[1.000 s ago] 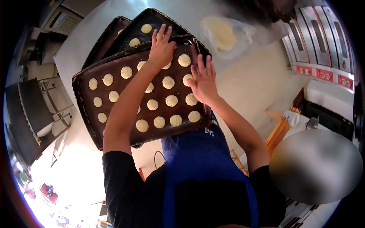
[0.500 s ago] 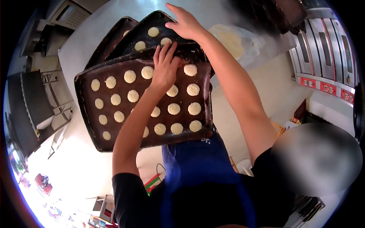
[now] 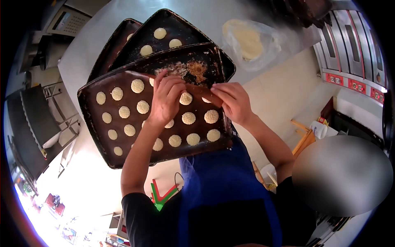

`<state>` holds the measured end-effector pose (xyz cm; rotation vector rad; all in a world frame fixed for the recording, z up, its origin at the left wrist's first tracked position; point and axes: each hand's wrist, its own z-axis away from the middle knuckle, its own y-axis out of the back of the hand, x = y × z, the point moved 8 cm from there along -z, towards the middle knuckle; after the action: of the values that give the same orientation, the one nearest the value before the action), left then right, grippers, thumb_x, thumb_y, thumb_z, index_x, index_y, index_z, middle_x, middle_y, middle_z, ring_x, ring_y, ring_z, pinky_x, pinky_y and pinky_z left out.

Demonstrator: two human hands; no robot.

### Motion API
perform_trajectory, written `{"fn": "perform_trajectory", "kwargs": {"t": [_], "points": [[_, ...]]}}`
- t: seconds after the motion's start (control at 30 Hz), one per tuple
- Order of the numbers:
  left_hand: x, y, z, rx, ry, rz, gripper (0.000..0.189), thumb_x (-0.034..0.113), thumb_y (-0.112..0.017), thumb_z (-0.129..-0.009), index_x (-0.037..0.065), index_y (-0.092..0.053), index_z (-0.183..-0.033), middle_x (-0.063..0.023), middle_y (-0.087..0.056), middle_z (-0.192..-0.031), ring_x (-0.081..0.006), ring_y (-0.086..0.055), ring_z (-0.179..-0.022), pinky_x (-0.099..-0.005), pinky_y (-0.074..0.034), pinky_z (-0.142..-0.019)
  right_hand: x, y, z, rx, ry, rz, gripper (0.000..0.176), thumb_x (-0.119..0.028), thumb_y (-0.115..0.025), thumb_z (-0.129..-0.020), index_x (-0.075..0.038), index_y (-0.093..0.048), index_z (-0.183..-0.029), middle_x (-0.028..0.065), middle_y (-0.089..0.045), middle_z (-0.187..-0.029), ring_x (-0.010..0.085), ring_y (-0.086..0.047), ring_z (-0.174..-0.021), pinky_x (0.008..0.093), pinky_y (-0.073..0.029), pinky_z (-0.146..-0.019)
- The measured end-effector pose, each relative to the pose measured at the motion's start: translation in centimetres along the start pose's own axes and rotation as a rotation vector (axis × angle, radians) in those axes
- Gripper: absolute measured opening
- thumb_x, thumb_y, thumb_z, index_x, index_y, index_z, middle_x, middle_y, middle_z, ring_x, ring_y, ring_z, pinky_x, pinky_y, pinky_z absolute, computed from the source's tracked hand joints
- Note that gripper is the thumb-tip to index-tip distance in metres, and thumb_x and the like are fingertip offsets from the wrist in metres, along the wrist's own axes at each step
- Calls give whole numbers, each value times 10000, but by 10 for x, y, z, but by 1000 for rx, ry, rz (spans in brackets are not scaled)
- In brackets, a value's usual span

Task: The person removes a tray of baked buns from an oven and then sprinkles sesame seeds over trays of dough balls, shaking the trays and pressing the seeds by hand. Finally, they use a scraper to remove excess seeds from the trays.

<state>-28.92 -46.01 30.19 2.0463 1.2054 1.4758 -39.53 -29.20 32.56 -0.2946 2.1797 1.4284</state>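
A dark baking tray [image 3: 213, 52] lies tilted in front of me, lined with a brown baking sheet [image 3: 201, 91]. Rows of pale round dough pieces [image 3: 189, 118] with a grainy coating sit on that sheet. Its far edge is folded back toward me, baring crumbs and brown residue [image 3: 196, 71] on the tray. My left hand [image 3: 168, 96] is closed on the folded edge near its middle. At the right end of the same edge, my right hand [image 3: 234, 101] pinches the sheet. Several dough pieces are hidden behind my hands and left forearm.
Beneath the front tray, a second tray [image 3: 164, 18] with smooth dough rounds and a third tray [image 3: 108, 53] rest on the metal table [image 3: 98, 31]. A plastic bag of pale dough [image 3: 249, 41] lies to the right. Ovens [image 3: 349, 49] stand far right.
My right hand has come down from above the rear tray to the baking sheet's right end. The far edge is now folded toward me, exposing the crumbed tray surface.
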Motion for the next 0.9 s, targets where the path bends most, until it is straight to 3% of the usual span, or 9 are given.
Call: {"fn": "perform_trajectory", "kwargs": {"t": [0.1,0.13,0.17,0.27,0.47,0.63,0.67,0.8,0.9], "points": [[-7,8,-12,-186,20,-73,380,75,-759,-757,79,-654,-1122,-76,-663,-1176,-273,-580,-1206,-539,-344,-1157,-12,10,-16,36,95,-47,451,-76,-739,-673,-5,-708,-1117,107,-678,-1190,299,-660,-1040,393,-548,-854],[-16,8,-7,-269,-2,-127,479,239,-782,-789,83,-640,-1219,-77,-661,-1217,-291,-567,-1228,-546,-330,-1164,-22,13,-19,5,132,-90,415,-67,-730,-674,-12,-719,-1086,108,-683,-1167,304,-660,-1027,399,-549,-841],[-23,15,-3,-276,-2,-133,479,239,-782,-789,83,-640,-1219,-77,-661,-1217,-291,-567,-1228,-546,-330,-1164,-32,13,-18,-24,168,-132,381,-59,-721,-676,-19,-730,-1054,109,-689,-1144,308,-660,-1014,405,-550,-827],[-39,30,8,-375,-38,-256,674,550,-718,-761,77,-641,-1235,-81,-658,-1227,-299,-565,-1232,-537,-319,-1173,-22,13,-6,-8,92,-149,357,-20,-672,-684,-44,-741,-1034,110,-703,-1135,315,-675,-994,413,-555,-803],[-100,70,35,-447,66,-373,680,559,-702,-770,77,-639,-1246,-81,-662,-1217,-298,-565,-1225,-523,-334,-1159,-11,19,-4,-16,-143,-73,386,73,-660,-681,-51,-737,-1039,97,-708,-1119,319,-663,-1010,413,-549,-836],[-142,107,51,-464,163,-470,529,483,-673,-856,79,-649,-1197,-74,-661,-1168,-286,-575,-1161,-453,-390,-1071,-11,14,-7,-145,-56,-172,381,77,-668,-667,-52,-743,-1018,88,-714,-1111,322,-661,-1016,414,-551,-848],[-139,115,49,-453,130,-498,391,349,-681,-895,78,-654,-1176,-69,-653,-1132,-278,-571,-1144,-428,-405,-1027,-16,15,-7,-150,-16,-179,371,68,-676,-659,-53,-745,-1003,83,-713,-1117,315,-662,-1010,415,-553,-851],[-161,147,61,-483,175,-627,280,147,-654,-883,104,-667,-1159,-53,-641,-1093,-252,-561,-1141,-412,-405,-1030,-21,21,-3,-170,39,-163,370,60,-680,-645,-56,-750,-989,81,-706,-1149,306,-665,-1005,413,-557,-840],[-182,172,84,-535,223,-747,234,145,-646,-880,107,-673,-1109,-48,-645,-1090,-256,-553,-1153,-413,-401,-1032,-21,21,2,-199,37,-125,392,73,-670,-649,-61,-749,-1008,83,-702,-1158,309,-665,-1007,406,-556,-831]]}}
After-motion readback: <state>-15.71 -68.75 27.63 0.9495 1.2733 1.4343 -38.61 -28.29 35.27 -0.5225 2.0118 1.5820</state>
